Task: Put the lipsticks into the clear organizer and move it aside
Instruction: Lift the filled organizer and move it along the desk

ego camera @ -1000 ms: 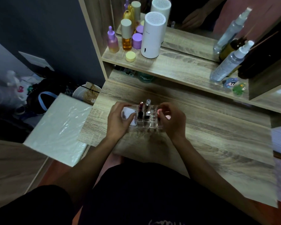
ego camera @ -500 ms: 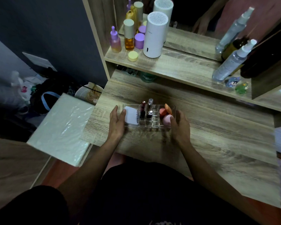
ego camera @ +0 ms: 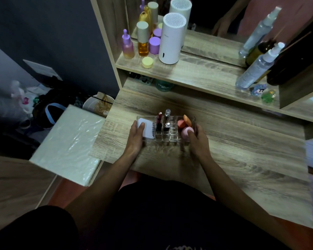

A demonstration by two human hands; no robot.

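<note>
Sitting on wooden tabletop (ego camera: 224, 159), near middle front: clear organizer (ego camera: 167, 137). Gripping organizer at both short ends. Left hand (ego camera: 135, 138) pressing flat against left end, fingers together and extended, thumb lying over white compact (ego camera: 146, 129) in left compartment. Right hand (ego camera: 197, 138) wrapping right end, fingers curled round the wall, thumb pointing in toward pink sponge (ego camera: 186, 132). Standing upright in the small middle slots: dark red lipstick (ego camera: 159, 121), silver-capped lipstick (ego camera: 167, 117), shorter silver-topped lipstick (ego camera: 167, 126) just in front of it. Front slots looking empty. Lying in right compartment: orange sponges (ego camera: 183, 121) behind pink one, touching. Cannot tell whether organizer base is lifting off tabletop or resting on it. Standing on shelf (ego camera: 197, 73) above, well apart from organizer: white cylinder (ego camera: 172, 38), purple and amber bottles (ego camera: 143, 42), yellow jar (ego camera: 147, 62), spray bottle (ego camera: 257, 67) leaning at right. Sitting left of tabletop: white plastic-wrapped block (ego camera: 67, 143).
</note>
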